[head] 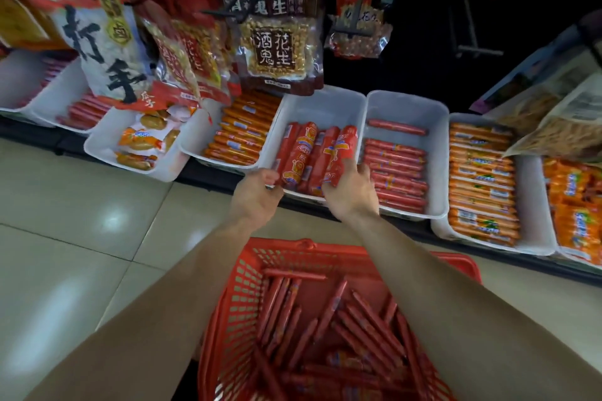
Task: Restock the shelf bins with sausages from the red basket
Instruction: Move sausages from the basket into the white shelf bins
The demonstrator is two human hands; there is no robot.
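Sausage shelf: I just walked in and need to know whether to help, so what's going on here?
A person is restocking white shelf bins. Both hands are at the front of one bin holding fat red sausages: the left hand at the bin's front edge, the right hand gripping one sausage. The red basket on the floor below holds many thin sausages. The next bin to the right has free room at its back.

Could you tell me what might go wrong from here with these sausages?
The fat sausages lean uneven in the middle bin; the right hand has a grip on only one, so others may roll. The red basket holds thin sausages, which may belong in the neighbouring bin.
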